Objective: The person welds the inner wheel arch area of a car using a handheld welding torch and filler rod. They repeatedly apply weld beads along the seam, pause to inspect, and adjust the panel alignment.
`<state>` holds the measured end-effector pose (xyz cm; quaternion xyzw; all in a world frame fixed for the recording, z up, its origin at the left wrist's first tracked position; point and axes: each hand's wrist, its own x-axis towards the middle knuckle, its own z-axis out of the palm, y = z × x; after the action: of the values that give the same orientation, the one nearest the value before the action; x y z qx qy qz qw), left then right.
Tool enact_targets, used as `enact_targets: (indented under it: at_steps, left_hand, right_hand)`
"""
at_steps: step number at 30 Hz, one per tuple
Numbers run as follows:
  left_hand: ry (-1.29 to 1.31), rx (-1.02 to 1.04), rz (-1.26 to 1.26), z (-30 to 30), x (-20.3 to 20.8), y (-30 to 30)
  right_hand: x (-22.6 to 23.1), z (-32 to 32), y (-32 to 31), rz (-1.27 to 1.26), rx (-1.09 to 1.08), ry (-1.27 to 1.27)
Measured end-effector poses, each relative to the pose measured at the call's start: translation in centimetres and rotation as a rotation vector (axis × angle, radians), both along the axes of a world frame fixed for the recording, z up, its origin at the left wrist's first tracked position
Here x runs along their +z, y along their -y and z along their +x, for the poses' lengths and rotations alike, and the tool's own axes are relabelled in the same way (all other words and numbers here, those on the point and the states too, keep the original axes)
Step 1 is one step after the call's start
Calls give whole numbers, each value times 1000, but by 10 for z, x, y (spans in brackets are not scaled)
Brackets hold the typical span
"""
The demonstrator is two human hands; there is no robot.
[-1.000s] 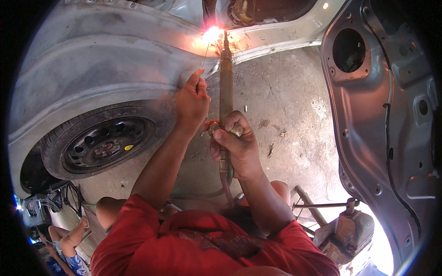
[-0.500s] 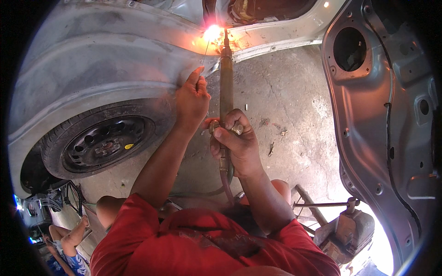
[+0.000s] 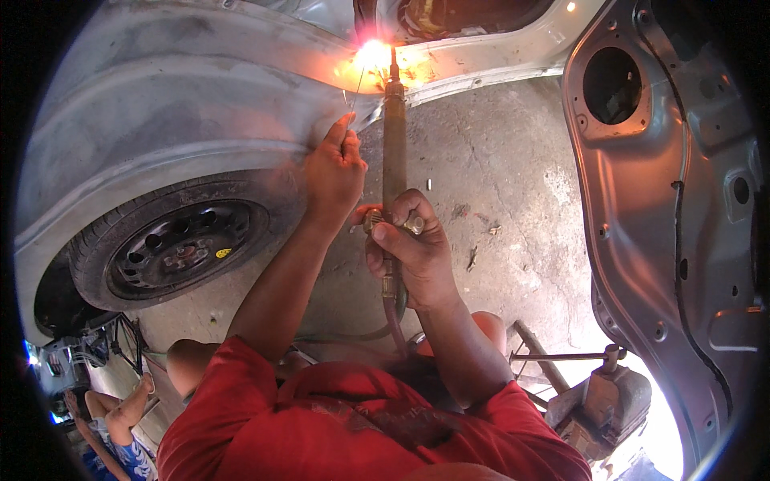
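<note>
My right hand is closed around the valve end of a brass gas welding torch, which points away from me. At its tip a bright flame glares against the lower sill of a grey car body, and the glare hides the exact spot being heated. In my left hand, left of the torch, a thin welding rod is pinched between thumb and fingers. The rod's far end reaches into the glow. Hoses trail from the torch's rear toward my lap.
A wheel with a black steel rim sits under the body panel at left. An open grey door stands on the right. Behind it, near me, is a rusty metal machine. Another person's leg shows at lower left. Small debris lies on the concrete.
Both hands keep nearly the same place. The orange glow around the flame looks slightly wider, and the person at lower left has shifted an arm.
</note>
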<state>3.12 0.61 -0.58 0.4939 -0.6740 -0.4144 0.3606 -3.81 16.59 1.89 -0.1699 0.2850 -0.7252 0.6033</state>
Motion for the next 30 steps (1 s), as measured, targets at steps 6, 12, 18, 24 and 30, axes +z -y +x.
enact_targets:
  at_steps: [6,12,18,24,30]
  left_hand:
    - [24,-6,-8,1,0,1]
    - [-14,-6,-6,0,1,0]
    - [7,-6,-9,0,0,0]
    - [24,-10,-13,0,-2,3]
    - [8,5,-5,-1,-4,3]
  right_hand:
    - [1,1,1,-3,-6,-16]
    - [1,1,1,1,5,-4]
    - [3,2,0,7,-2,-9]
    - [1,1,0,1,0,-4]
    - [2,1,0,-1,6,9]
